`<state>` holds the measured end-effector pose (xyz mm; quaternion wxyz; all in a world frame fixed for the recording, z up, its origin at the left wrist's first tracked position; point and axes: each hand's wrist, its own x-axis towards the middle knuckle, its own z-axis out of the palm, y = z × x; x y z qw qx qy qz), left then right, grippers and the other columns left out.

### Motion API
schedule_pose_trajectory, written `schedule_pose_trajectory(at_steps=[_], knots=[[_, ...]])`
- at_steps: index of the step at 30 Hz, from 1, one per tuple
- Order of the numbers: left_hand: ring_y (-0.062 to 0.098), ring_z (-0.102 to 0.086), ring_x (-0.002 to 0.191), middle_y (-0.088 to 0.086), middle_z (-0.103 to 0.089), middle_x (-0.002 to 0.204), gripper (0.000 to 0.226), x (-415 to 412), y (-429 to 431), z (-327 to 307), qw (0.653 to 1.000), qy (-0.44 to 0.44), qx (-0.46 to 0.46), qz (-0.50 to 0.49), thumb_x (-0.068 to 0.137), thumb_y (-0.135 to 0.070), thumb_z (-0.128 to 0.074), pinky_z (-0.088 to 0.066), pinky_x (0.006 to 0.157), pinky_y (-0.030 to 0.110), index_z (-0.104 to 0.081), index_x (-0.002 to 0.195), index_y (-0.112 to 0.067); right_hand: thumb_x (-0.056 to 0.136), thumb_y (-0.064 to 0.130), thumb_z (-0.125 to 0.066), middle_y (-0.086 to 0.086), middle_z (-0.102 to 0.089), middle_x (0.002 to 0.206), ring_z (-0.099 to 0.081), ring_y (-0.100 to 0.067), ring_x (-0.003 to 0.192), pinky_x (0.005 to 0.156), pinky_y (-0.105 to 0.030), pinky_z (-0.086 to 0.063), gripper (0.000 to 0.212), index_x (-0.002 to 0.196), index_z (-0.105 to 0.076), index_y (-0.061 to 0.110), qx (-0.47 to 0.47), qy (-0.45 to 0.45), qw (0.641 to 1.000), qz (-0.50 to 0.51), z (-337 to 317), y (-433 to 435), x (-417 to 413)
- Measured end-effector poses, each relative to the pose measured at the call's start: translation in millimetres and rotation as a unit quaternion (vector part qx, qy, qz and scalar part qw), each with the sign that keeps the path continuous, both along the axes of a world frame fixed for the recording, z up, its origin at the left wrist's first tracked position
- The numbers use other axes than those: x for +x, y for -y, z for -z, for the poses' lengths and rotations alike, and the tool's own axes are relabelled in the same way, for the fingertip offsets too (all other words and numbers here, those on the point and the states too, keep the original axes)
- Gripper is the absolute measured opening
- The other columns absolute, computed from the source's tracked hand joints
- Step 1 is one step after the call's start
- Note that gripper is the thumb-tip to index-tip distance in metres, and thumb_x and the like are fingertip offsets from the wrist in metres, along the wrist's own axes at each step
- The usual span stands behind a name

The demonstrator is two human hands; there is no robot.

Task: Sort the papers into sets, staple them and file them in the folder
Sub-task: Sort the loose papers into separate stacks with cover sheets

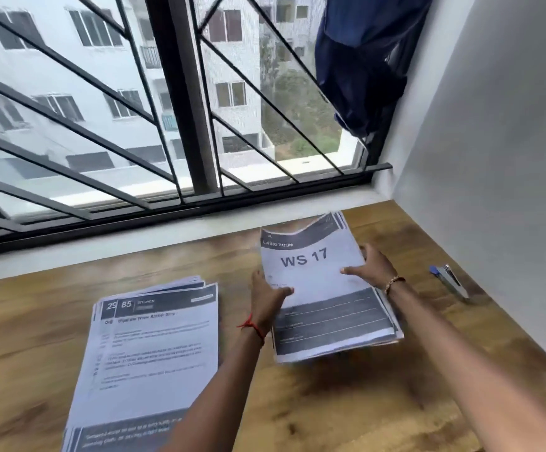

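Paper set WS 17 (310,259): we pinch its side edges, left hand (266,301) and right hand (374,267), probably to square it. Stapler (451,282) lies frame-right.

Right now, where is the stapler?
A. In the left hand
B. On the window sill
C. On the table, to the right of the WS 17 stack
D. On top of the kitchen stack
C: the stapler lies on the table by the wall, to the right of the WS 17 stack, which the left hand and the right hand both grip.
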<state>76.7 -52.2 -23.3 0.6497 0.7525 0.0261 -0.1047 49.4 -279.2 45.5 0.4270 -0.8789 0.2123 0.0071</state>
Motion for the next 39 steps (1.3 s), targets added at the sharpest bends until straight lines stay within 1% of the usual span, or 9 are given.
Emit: schedule_pose_trajectory(at_steps=[2, 4, 6, 11, 16, 24, 28, 35, 39], knots=[[0.023, -0.061, 0.098, 0.001, -0.065, 0.106, 0.043, -13, 7, 4, 0.995, 0.02, 0.095, -0.013, 0.061, -0.022, -0.072, -0.049, 0.092, 0.042, -0.065, 0.103, -0.017, 0.077, 0.024, -0.074, -0.019, -0.042, 0.139, -0.044, -0.031, 0.125, 0.095, -0.032, -0.038, 0.078, 0.136, -0.031, -0.002, -0.058, -0.079, 0.995, -0.012, 22, 16, -4], [0.029, -0.042, 0.121, -0.001, -0.048, 0.123, 0.049, -27, 12, 2, 0.99, 0.021, 0.141, -0.017, 0.077, -0.018, -0.064, -0.029, 0.11, 0.042, -0.053, 0.124, -0.011, 0.084, 0.03, -0.067, -0.022, -0.043, 0.136, -0.044, -0.033, 0.123, 0.092, -0.032, -0.037, 0.067, 0.132, -0.034, -0.003, -0.099, -0.112, 0.988, -0.025, 40, 25, -9], [0.031, -0.029, 0.132, 0.014, -0.039, 0.139, 0.055, -37, 14, 5, 0.988, 0.026, 0.153, -0.025, 0.088, -0.012, -0.057, -0.021, 0.113, 0.037, -0.036, 0.137, 0.0, 0.088, 0.032, -0.06, -0.023, -0.039, 0.136, -0.039, -0.034, 0.125, 0.096, -0.032, -0.032, 0.059, 0.13, -0.039, -0.003, -0.118, -0.107, 0.987, -0.018, 54, 28, -12], [0.019, -0.02, 0.142, 0.005, -0.021, 0.154, 0.063, -54, 30, 11, 0.99, 0.042, 0.131, 0.012, 0.094, -0.011, -0.052, -0.014, 0.117, 0.029, -0.02, 0.147, -0.007, 0.093, 0.029, -0.053, -0.017, -0.021, 0.152, -0.02, -0.029, 0.14, 0.111, -0.031, -0.017, 0.064, 0.142, -0.025, -0.001, -0.075, -0.042, 0.996, -0.023, 76, 18, -8], [0.015, -0.013, 0.144, 0.004, -0.012, 0.156, 0.068, -37, 36, 15, 0.984, 0.082, 0.157, 0.022, 0.092, -0.011, -0.055, -0.009, 0.115, 0.023, -0.015, 0.147, -0.008, 0.086, 0.032, -0.061, -0.013, -0.038, 0.146, -0.034, -0.028, 0.135, 0.113, -0.041, -0.027, 0.066, 0.141, -0.036, 0.004, -0.013, 0.025, 1.0, 0.013, 86, 24, -9], [0.018, -0.013, 0.144, 0.008, -0.012, 0.156, 0.072, -16, 39, 22, 0.977, 0.074, 0.198, 0.029, 0.092, -0.018, -0.056, -0.008, 0.114, 0.023, -0.012, 0.148, -0.006, 0.092, 0.032, -0.053, -0.011, -0.026, 0.152, -0.02, -0.021, 0.142, 0.115, -0.027, -0.002, 0.062, 0.144, -0.029, 0.006, -0.072, 0.021, 0.997, -0.004, 91, 37, 11], [0.02, -0.02, 0.143, 0.007, -0.018, 0.155, 0.072, -7, 36, 25, 0.979, 0.073, 0.188, 0.041, 0.091, -0.018, -0.057, -0.018, 0.117, 0.038, -0.015, 0.149, -0.01, 0.09, 0.037, -0.053, -0.011, -0.03, 0.15, -0.025, -0.028, 0.14, 0.115, -0.031, -0.012, 0.066, 0.144, -0.03, 0.006, -0.049, 0.043, 0.997, 0.034, 91, 37, 21], [0.016, -0.022, 0.142, 0.003, -0.023, 0.154, 0.067, 7, 35, 25, 0.985, 0.055, 0.16, 0.037, 0.091, -0.018, -0.058, -0.023, 0.115, 0.04, -0.023, 0.147, -0.012, 0.091, 0.039, -0.052, -0.009, -0.028, 0.152, -0.023, -0.028, 0.14, 0.114, -0.034, -0.018, 0.063, 0.144, -0.032, 0.01, -0.029, 0.02, 0.999, 0.03, 92, 34, 35], [0.013, -0.01, 0.144, 0.001, -0.01, 0.157, 0.073, 11, 35, 24, 0.983, 0.041, 0.164, 0.07, 0.092, -0.02, -0.057, -0.008, 0.117, 0.027, -0.013, 0.149, -0.012, 0.091, 0.038, -0.052, -0.007, -0.025, 0.153, -0.018, -0.028, 0.142, 0.114, -0.032, -0.014, 0.063, 0.144, -0.03, 0.011, -0.044, 0.017, 0.999, 0.01, 93, 34, 33]])
